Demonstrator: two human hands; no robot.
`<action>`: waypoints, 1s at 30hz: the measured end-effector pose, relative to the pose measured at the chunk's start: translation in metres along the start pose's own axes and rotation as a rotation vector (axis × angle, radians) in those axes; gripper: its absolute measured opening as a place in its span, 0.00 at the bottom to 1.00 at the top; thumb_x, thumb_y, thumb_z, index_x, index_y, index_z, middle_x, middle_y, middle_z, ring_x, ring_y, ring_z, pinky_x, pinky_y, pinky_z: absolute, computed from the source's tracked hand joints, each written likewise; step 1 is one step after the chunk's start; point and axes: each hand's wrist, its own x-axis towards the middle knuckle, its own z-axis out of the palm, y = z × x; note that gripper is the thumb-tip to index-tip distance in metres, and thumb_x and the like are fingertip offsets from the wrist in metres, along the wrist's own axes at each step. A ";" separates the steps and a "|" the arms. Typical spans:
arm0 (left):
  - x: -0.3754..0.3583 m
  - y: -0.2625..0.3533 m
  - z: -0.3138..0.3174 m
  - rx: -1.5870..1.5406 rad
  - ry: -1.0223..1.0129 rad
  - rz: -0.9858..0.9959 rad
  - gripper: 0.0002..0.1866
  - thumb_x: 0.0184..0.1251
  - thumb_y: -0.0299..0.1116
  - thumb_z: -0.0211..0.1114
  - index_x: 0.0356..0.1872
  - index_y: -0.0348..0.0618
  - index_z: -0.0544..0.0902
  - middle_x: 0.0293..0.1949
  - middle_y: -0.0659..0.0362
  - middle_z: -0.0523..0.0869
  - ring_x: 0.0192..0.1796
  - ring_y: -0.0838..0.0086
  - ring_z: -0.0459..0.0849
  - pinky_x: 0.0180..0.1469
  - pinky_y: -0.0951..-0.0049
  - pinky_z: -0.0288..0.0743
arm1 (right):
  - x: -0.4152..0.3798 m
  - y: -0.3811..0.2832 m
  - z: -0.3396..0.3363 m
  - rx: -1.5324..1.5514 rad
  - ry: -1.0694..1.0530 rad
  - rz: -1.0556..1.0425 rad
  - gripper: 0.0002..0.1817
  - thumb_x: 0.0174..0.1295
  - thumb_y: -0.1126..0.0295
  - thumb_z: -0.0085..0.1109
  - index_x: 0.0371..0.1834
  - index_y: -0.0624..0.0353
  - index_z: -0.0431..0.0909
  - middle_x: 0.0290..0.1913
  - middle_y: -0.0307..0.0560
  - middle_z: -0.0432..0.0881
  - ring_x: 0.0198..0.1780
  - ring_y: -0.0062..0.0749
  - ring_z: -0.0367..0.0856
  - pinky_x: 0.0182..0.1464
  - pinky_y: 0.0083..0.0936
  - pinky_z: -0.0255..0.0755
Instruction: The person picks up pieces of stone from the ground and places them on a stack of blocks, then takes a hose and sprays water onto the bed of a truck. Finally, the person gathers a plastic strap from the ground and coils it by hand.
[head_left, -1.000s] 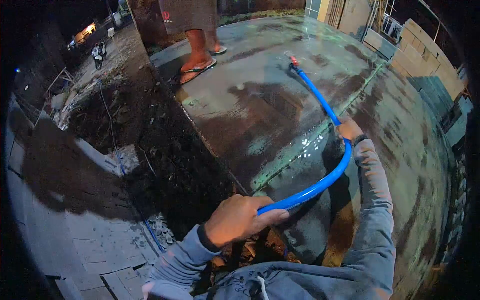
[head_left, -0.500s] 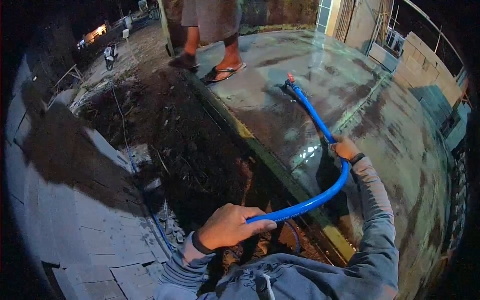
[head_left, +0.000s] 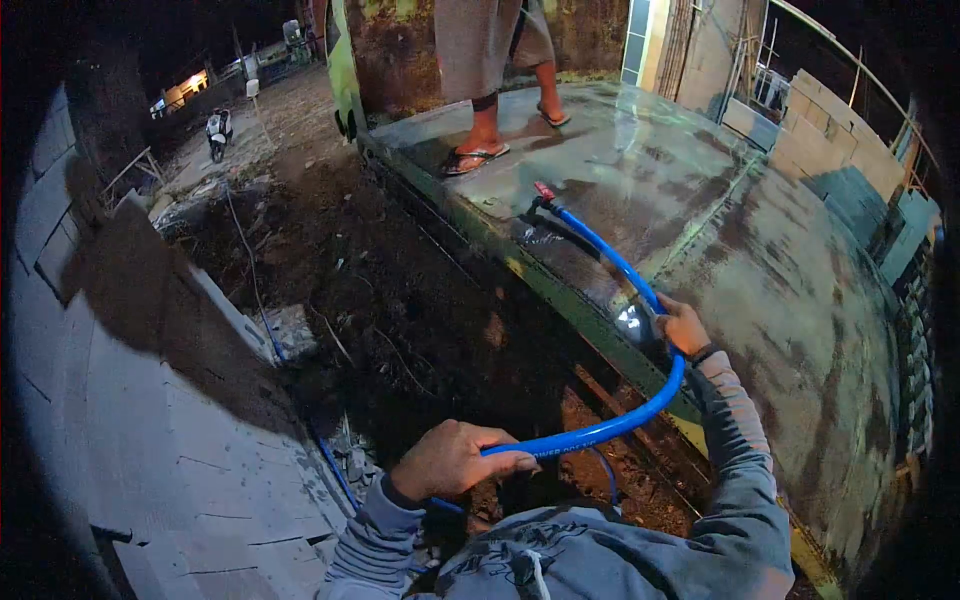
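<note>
A thick blue hose (head_left: 625, 428) bends in a curve between my two hands. My left hand (head_left: 455, 459) is closed round its lower part, low in the middle of the view, with the thumb along the top. Farther along, my right hand (head_left: 682, 326) grips the hose over a wet metal surface (head_left: 740, 290). Beyond that hand the hose runs up and left to a dark valve with a red handle (head_left: 543, 192), its free end. That end is over the wet surface, close to another person's sandalled foot (head_left: 478, 158). Bright glints show on the surface beside my right hand.
Another person stands on the far part of the metal surface. Dark soil (head_left: 390, 330) lies left of its raised edge. Grey slabs (head_left: 220, 450) and a thin blue hose (head_left: 335, 475) are at left. A motorcycle (head_left: 218, 132) stands farther back. Stacked panels (head_left: 830, 130) stand at right.
The hose's valve end and my right hand have shifted slightly left in view. The other person has stepped to the right, onto the metal surface. Both my hands keep their grip.
</note>
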 end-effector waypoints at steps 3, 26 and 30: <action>0.013 -0.010 0.000 0.012 -0.071 -0.033 0.23 0.58 0.54 0.59 0.37 0.43 0.84 0.23 0.59 0.83 0.25 0.76 0.80 0.28 0.75 0.71 | -0.021 0.011 -0.014 0.058 0.126 0.042 0.26 0.53 0.72 0.54 0.58 0.61 0.68 0.32 0.48 0.76 0.33 0.28 0.74 0.34 0.25 0.66; 0.331 -0.020 -0.058 0.184 -0.084 0.037 0.27 0.59 0.57 0.56 0.29 0.38 0.82 0.17 0.54 0.76 0.21 0.69 0.76 0.27 0.69 0.68 | 0.295 0.253 -0.116 -0.564 0.359 0.553 0.19 0.53 0.60 0.44 0.34 0.63 0.81 0.42 0.59 0.79 0.43 0.53 0.79 0.46 0.40 0.71; 0.378 -0.035 -0.079 0.108 -0.030 0.013 0.26 0.59 0.56 0.56 0.30 0.39 0.82 0.18 0.53 0.77 0.22 0.68 0.76 0.28 0.68 0.69 | 0.372 0.232 -0.114 -0.670 0.247 0.424 0.18 0.51 0.60 0.48 0.33 0.64 0.81 0.39 0.58 0.80 0.41 0.51 0.80 0.45 0.38 0.72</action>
